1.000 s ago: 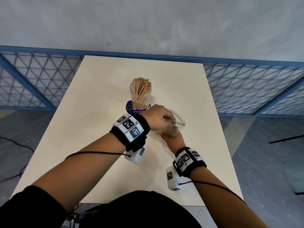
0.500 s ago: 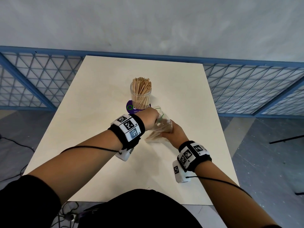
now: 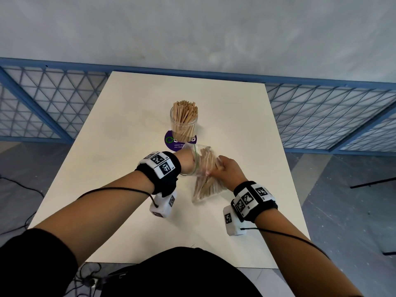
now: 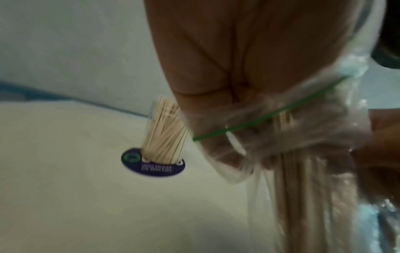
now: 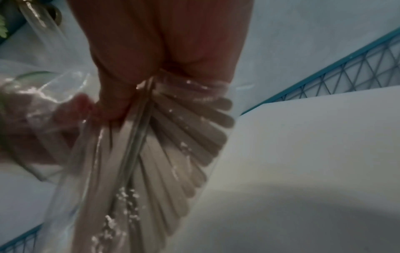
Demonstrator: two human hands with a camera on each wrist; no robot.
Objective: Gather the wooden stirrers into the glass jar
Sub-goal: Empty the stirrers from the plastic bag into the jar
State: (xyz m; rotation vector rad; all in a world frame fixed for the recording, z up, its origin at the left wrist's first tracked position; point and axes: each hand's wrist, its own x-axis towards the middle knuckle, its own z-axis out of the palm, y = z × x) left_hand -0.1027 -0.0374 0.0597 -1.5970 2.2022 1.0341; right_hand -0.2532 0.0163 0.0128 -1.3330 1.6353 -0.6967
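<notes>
A glass jar (image 3: 183, 125) packed with upright wooden stirrers (image 3: 184, 113) stands mid-table on a purple round sticker (image 3: 170, 142). Nearer me, a clear plastic bag (image 3: 206, 185) with a green zip line holds a bundle of stirrers (image 3: 209, 183) and hangs tilted above the table. My left hand (image 3: 199, 166) is pushed into the bag's mouth up to the wrist, its fingers (image 4: 233, 149) curled round the stirrers' tops. From the right, my right hand (image 3: 218, 168) grips the bag and the bundle from outside (image 5: 151, 95). The stirrers (image 5: 184, 145) fan out under the plastic.
The cream table (image 3: 128, 146) is bare to the left and right of the jar. Blue mesh fencing (image 3: 321, 116) runs behind and beside it, and cables (image 3: 21, 189) lie on the floor at the left.
The bag has come up off the table and tilted, closed end toward me. My left hand went deeper into its mouth; my right hand shifted from under the bag to its right side.
</notes>
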